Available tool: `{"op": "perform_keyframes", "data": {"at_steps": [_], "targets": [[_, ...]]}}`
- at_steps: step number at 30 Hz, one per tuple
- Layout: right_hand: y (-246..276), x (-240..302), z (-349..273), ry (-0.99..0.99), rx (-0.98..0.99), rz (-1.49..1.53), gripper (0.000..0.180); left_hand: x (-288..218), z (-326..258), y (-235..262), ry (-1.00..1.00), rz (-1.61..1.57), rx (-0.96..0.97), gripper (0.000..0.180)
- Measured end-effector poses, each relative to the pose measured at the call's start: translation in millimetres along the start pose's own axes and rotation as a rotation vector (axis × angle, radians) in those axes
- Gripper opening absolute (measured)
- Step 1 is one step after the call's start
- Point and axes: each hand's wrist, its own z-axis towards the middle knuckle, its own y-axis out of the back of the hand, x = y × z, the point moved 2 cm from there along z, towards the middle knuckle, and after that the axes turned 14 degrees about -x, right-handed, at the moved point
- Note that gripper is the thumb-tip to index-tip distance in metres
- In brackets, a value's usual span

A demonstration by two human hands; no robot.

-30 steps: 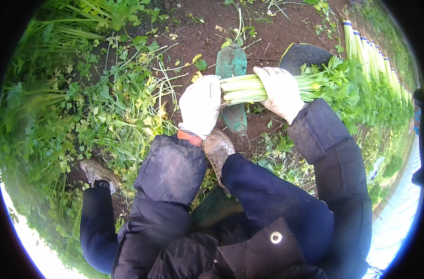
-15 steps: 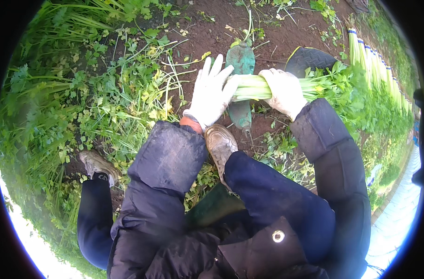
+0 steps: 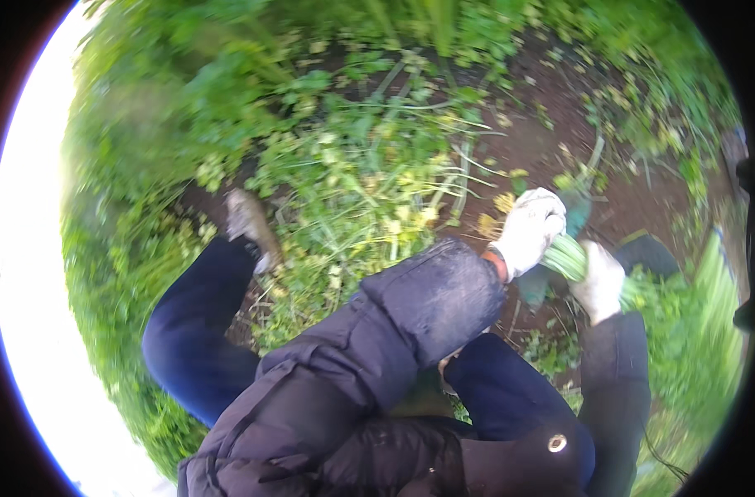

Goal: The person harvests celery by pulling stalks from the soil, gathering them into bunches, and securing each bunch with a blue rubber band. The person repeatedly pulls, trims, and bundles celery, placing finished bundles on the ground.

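My right hand, in a pale work glove, is wrapped round a bunch of celery. The pale cut stalks point up and left, and the leafy tops spread out to the right past the hand. My left hand, also gloved, is at the cut end of the bunch with its fingers curled together. Whatever is between those fingers is hidden and blurred. Under the bunch, a worn green flat piece lies on the soil.
Cut leaves and yellowed stalks litter the soil left of my hands. Standing celery grows beyond. A dark mat-like piece lies right of the hands, and tied celery bunches line the right edge. My shoe is at left.
The view has swung left, so the hands now appear farther right. My left hand has gone from spread fingers to curled ones at the cut end. The right hand still holds the celery.
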Motion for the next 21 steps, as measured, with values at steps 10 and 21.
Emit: {"op": "perform_keyframes", "data": {"at_steps": [10,21], "targets": [[-9.1,-19.4,-2.3,-0.086,0.165,-0.059,0.052,-70.1,-1.6,437.4,-0.007,1.289,-0.098,0.076],[112.3,183.7,192.3,0.358,0.229,-0.247,0.080,-185.3,-420.3,592.1,0.528,1.012,-0.915,0.044]]}}
